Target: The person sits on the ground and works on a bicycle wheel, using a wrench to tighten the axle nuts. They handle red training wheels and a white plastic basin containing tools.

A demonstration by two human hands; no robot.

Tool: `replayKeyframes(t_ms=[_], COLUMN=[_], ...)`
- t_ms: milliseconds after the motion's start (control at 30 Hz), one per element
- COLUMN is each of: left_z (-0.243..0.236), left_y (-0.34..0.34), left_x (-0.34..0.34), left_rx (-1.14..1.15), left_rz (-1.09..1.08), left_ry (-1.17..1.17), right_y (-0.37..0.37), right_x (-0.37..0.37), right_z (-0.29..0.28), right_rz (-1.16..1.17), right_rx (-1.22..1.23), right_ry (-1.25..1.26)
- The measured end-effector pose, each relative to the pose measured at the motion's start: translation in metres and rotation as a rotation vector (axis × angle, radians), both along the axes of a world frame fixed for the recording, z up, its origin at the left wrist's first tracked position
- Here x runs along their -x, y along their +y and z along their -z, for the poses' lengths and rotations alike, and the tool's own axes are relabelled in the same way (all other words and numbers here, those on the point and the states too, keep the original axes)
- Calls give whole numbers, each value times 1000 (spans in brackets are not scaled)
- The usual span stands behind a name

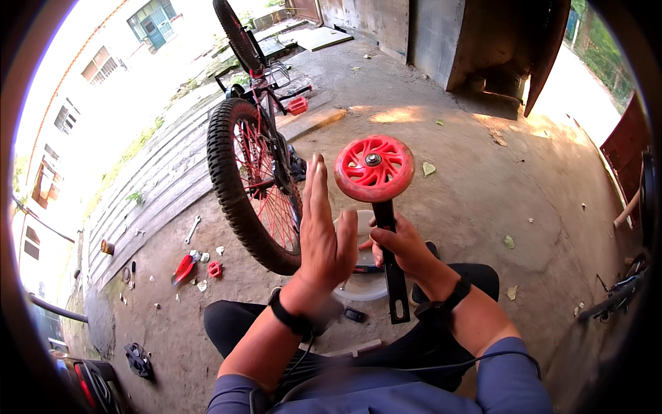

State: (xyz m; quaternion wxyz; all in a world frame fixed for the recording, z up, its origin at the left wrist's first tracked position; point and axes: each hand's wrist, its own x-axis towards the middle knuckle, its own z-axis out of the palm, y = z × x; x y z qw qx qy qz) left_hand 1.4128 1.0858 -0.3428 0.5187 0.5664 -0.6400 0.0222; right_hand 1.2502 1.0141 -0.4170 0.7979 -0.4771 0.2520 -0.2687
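Note:
My right hand grips the black bracket of a small red training wheel, holding the wheel upward. My left hand is raised just left of the wheel, fingers stretched straight up, holding nothing. A translucent plastic basin lies below both hands, with its contents partly hidden. A bicycle with a knobbly tyre and red spokes stands upended just beyond my left hand.
Wrenches, a red-handled tool and a red pedal lie on the concrete at left. A dark doorway is at back right, another bicycle at the right edge, and wooden planks at left.

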Motion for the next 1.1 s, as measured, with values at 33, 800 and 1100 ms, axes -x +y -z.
replayKeyframes(t_ms=[33,800,1100], left_z=[2,26,13], left_y=[-8,32,-12], left_x=[-5,51,35], left_rx=[-41,30,87], left_rz=[-72,332,-53], left_ry=[2,-149,-59], right_y=[5,-13,-6], right_x=[-6,-4,-6], right_z=[-4,-7,1], right_rz=[64,119,13], right_rx=[-52,-85,-63], right_ry=[-9,-157,-123])
